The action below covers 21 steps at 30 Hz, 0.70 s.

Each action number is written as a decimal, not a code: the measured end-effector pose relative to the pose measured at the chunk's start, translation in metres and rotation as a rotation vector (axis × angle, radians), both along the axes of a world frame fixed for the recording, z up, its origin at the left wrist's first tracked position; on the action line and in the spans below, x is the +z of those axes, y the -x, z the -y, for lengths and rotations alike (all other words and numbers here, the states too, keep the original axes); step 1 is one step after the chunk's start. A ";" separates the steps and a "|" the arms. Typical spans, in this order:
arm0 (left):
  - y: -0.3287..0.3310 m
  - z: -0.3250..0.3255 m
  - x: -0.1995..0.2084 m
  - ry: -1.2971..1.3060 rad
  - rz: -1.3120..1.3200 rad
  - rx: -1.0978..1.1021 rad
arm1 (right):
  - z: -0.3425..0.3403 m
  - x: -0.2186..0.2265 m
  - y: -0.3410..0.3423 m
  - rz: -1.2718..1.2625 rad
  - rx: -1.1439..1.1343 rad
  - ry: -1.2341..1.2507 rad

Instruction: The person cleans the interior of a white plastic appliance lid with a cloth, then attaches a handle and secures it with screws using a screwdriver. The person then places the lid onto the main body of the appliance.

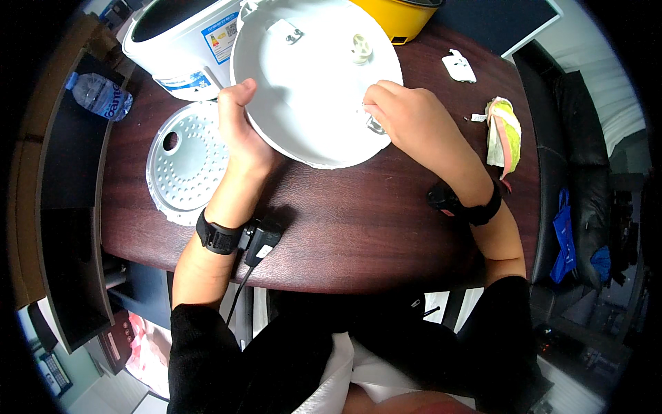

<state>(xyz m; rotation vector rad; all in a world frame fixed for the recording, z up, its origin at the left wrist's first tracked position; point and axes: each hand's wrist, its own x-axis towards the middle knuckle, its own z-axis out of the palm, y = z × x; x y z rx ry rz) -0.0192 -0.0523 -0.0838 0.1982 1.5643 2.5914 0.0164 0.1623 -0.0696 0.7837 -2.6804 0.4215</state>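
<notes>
A round white appliance lid [303, 96] is tilted up, its hollow inner side facing me. My left hand [243, 127] grips its left rim, the thumb on the edge. At the lid's lower right, the fingers of my right hand [414, 124] are pinched together inside the rim. A small shiny metal piece [374, 125] shows just below those fingertips; whatever they pinch is hidden. Inside the lid are a cream plastic valve [360, 50] and a small metal bracket [293, 34]. Beside my left forearm lies a grey perforated disc [186, 165] with one larger hole.
Behind the lid stands a white cooker body [183, 48], with a yellow appliance [396, 21] to its right. A white earphone case [459, 67] and a crumpled green-pink wrapper [505, 138] lie on the right of the dark table [358, 228]. A water bottle [102, 95] is at left.
</notes>
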 end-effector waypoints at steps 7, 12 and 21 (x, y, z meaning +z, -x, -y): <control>-0.003 -0.001 0.001 0.004 -0.020 0.054 | 0.001 0.000 -0.001 0.003 0.004 -0.006; -0.005 -0.005 0.003 -0.003 -0.015 0.065 | 0.001 -0.007 0.000 0.013 -0.005 -0.064; 0.004 0.004 -0.004 0.028 0.005 -0.009 | 0.000 -0.003 -0.001 0.062 -0.003 -0.059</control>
